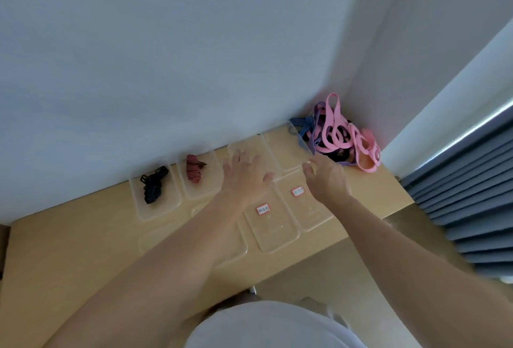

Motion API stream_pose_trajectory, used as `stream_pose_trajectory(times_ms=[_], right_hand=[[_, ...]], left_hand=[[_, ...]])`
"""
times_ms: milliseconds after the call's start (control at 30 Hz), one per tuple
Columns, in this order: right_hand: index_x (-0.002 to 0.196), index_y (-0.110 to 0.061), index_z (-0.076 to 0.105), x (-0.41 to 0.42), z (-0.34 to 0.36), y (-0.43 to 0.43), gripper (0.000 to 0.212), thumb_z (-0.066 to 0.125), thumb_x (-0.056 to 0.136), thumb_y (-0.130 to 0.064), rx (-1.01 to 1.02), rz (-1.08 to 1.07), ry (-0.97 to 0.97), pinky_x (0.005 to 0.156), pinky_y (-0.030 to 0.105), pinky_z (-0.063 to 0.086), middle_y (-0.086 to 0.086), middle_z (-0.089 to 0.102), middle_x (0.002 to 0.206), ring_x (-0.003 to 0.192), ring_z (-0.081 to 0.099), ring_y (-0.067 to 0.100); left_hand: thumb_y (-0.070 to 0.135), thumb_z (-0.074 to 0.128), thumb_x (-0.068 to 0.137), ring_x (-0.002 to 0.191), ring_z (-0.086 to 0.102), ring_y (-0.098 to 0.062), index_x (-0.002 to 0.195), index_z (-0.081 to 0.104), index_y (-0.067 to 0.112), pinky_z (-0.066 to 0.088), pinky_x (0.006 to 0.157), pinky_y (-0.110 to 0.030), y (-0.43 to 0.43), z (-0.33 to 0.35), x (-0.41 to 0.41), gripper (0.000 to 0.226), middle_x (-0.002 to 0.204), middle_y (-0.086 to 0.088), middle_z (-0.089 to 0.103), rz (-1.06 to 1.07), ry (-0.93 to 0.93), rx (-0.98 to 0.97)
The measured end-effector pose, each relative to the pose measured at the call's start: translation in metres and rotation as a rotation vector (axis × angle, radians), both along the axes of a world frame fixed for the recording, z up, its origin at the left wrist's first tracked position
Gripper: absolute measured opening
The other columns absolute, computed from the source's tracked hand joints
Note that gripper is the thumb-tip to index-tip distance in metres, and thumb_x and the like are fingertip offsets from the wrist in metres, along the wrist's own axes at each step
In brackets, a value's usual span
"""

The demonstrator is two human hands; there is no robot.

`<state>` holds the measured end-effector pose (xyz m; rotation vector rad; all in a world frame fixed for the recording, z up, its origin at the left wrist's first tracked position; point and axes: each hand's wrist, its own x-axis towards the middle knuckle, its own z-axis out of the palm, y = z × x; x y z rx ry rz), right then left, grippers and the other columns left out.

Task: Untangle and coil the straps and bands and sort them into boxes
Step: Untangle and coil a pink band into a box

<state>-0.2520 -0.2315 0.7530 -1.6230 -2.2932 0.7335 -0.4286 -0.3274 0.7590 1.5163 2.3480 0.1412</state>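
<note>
left grip (245, 174): palm down, fingers spread and straight, holding nothing. It is over an empty clear box (266, 143) in the back row; can't tell if it touches.
right grip (329, 179): back of hand up, fingers (308, 167) loosely curled down, nothing seen in it. It is over the gap between the back row and the labelled boxes.
strap tangle (340, 136): pink, purple, black and blue-striped bands heaped in the far right corner of the table (69, 250), against the wall. It lies just beyond the right grip, and its nearest purple loop is close to the knuckles. Contact is not visible. It is well apart from the left grip.
black strap (153, 185): bundled in the leftmost back-row box (172, 203), left of the left grip and apart from it.
red-black striped strap (193, 171): bundled in the next box (211, 189), just left of the left grip.
labelled boxes: two clear ones near the front edge, one (273, 236) under the left wrist area and one (313, 214) under the right wrist. Each has a red-bordered white label; the text is unreadable.
other: more clear boxes (155, 236) are partly hidden under the left forearm.
</note>
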Motion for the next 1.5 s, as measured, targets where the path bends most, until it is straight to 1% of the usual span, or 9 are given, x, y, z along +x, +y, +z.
stream_pose_trajectory(times_ms=[133,333,567,833,1033,1167,1300,1400,1500], right_hand=[[0.125,-0.007,0.064,0.043,0.009,-0.002,0.034,0.053,0.101,-0.028,-0.037,0.017,0.021,0.077,0.033,0.041,0.013,0.067,0.118,0.105,0.062,0.033],[0.137,-0.018,0.059,0.117,0.024,-0.008,0.04,0.053,0.101,-0.036,-0.094,0.056,0.049,0.097,0.038,0.046,0.004,0.06,0.138,0.122,0.057,0.027],[0.138,-0.021,0.057,0.18,0.028,-0.019,0.038,0.05,0.103,-0.035,-0.131,0.066,0.089,0.084,0.029,0.041,0.002,0.057,0.141,0.122,0.056,0.024],[0.138,-0.02,0.056,0.206,0.019,0.002,0.039,0.049,0.103,-0.036,-0.172,0.075,0.115,0.093,0.032,0.044,0.001,0.056,0.144,0.128,0.053,0.024],[0.138,-0.022,0.058,0.188,0.01,0.048,0.038,0.049,0.103,-0.037,-0.257,0.069,0.067,0.088,0.031,0.046,0.005,0.058,0.138,0.122,0.055,0.025],[0.136,-0.021,0.06,0.17,0.005,0.087,0.038,0.047,0.103,-0.034,-0.321,0.066,0.07,0.085,0.03,0.045,0.005,0.062,0.13,0.112,0.059,0.023],[0.113,-0.009,0.071,0.141,0.001,0.126,0.029,0.052,0.099,-0.025,-0.603,-0.134,0.333,0.069,0.034,0.045,0.007,0.065,0.092,0.077,0.051,0.019],[0.104,-0.001,0.071,0.115,-0.005,0.149,0.026,0.059,0.093,-0.022,-0.717,-0.314,0.536,0.082,0.05,0.055,0.008,0.066,0.086,0.081,0.052,0.022],[0.105,-0.003,0.071,0.102,-0.008,0.16,0.025,0.059,0.095,-0.022,-0.754,-0.318,0.526,0.093,0.055,0.053,0.017,0.068,0.095,0.082,0.055,0.021]], left_hand=[[0.049,0.043,0.101,0.149,0.021,-0.035,0.145,0.042,0.021,0.02,0.118,-0.056,0.004,0.006,0.044,0.052,0.155,-0.013,0.033,-0.009,-0.025,0.027],[0.05,0.042,0.103,0.153,0.015,-0.034,0.153,0.035,0.023,0.013,0.122,-0.055,0.0,0.016,0.134,0.058,0.165,-0.012,0.023,0.004,-0.064,0.006],[0.049,0.041,0.105,0.155,0.013,-0.032,0.156,0.032,0.018,0.017,0.122,-0.057,0.001,0.012,0.214,0.061,0.167,-0.012,0.022,-0.017,-0.074,0.0],[0.04,0.045,0.105,0.152,0.021,-0.033,0.153,0.036,0.011,0.026,0.12,-0.05,0.033,0.01,0.226,0.057,0.163,-0.015,0.029,-0.039,-0.058,0.002],[0.024,0.052,0.103,0.137,0.042,-0.036,0.136,0.05,0.002,0.037,0.108,-0.042,0.092,-0.004,0.218,0.04,0.144,-0.017,0.047,-0.081,-0.156,0.069],[0.022,0.058,0.099,0.133,0.049,-0.033,0.143,0.049,0.006,0.044,0.103,-0.042,0.139,-0.017,0.196,0.048,0.141,-0.014,0.053,-0.029,-0.272,0.142],[0.018,0.058,0.1,0.129,0.053,-0.032,0.137,0.056,0.003,0.04,0.097,-0.032,0.18,-0.022,0.177,0.04,0.132,-0.015,0.061,0.078,-0.395,0.213],[0.014,0.055,0.1,0.099,0.061,-0.026,0.114,0.064,0.003,0.035,0.063,-0.023,0.209,-0.036,0.161,0.02,0.105,-0.009,0.066,0.215,-0.489,0.237],[0.015,0.056,0.097,0.087,0.06,-0.026,0.1,0.064,0.004,0.03,0.056,-0.023,0.227,-0.049,0.15,0.014,0.087,-0.004,0.061,0.381,-0.493,0.254]])
